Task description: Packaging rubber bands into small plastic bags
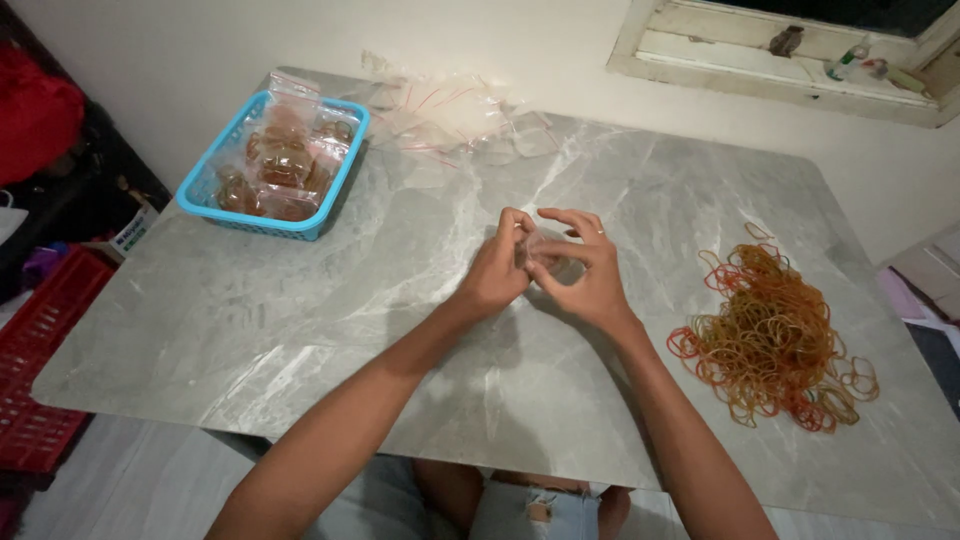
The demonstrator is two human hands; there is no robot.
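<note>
You've got your left hand (497, 272) and right hand (585, 272) both pinched shut on a small clear plastic bag (543, 250) over the bench (300, 330), rubber band pile (772, 338) just right.

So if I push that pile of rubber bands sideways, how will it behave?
The pile of rubber bands would probably drag and spread rather than slide whole: the loops lie loose and tangled. Strays at its edge may stay behind. It looks light and floppy, unlikely to roll on the flat marble table.

I see a blue basket (200, 190) of filled clear bags at upper left on the grey marble table (300, 330). I see empty clear bags (450, 115) at top centre and a red crate (45, 370) at the left edge.
</note>
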